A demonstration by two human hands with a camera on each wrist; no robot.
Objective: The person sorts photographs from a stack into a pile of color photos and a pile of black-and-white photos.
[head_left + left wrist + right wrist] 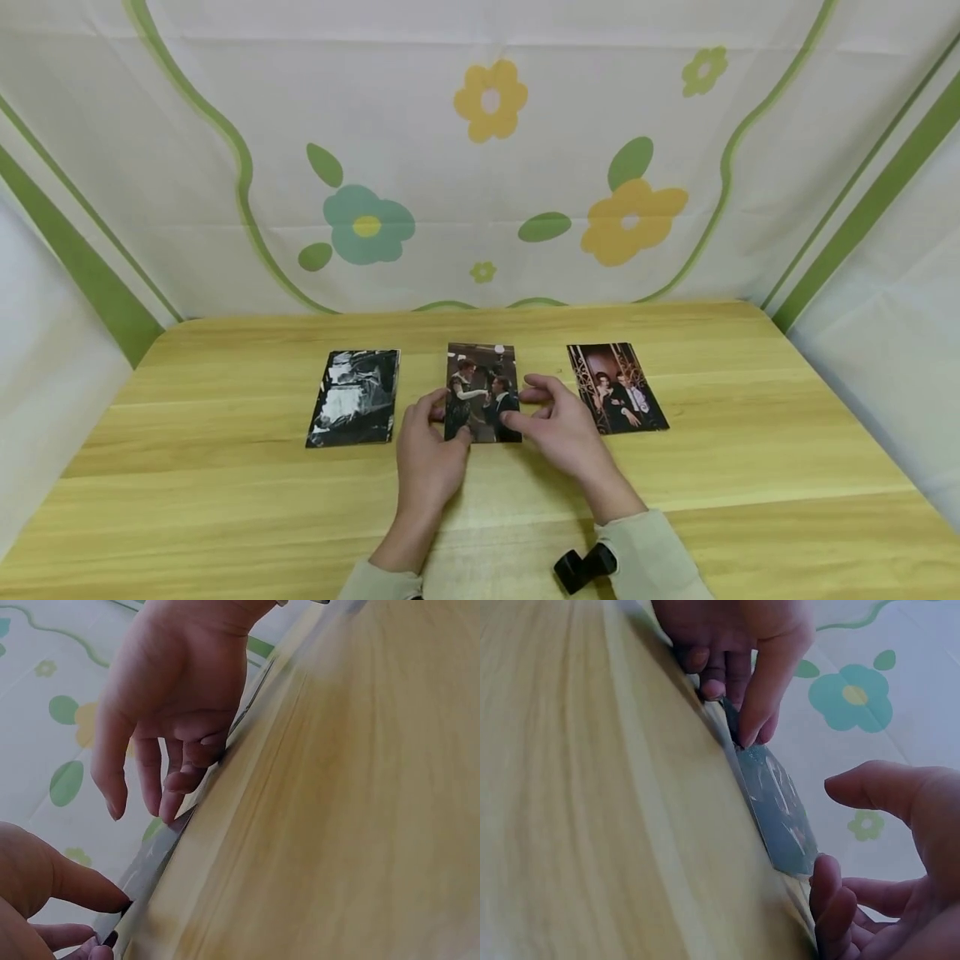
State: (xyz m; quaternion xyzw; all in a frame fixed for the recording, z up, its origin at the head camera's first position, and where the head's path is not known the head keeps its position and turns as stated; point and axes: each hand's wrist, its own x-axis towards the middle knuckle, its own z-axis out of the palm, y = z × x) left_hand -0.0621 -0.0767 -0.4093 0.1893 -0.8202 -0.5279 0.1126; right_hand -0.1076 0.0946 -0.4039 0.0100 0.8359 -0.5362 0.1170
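A colour photo card (pixel 480 379) of a couple is in the middle of the wooden table. My left hand (pixel 431 462) pinches its lower left corner, thumb on the face and fingers at the left edge. From the right, my right hand (pixel 562 433) reaches over the card with its thumb raised above the picture and its fingertips at the right edge. In the right wrist view the card (pixel 776 810) shows a glossy surface, and the right thumb (pixel 870 784) stands apart from it.
To the left lies a black-and-white photo card (pixel 352 396). Another colour photo card (pixel 618 387), with a seated couple, lies slanted to the right. A floral cloth (pixel 420 150) hangs behind the wooden table (pixel 225 500). A black device (pixel 585 568) sits at the right sleeve.
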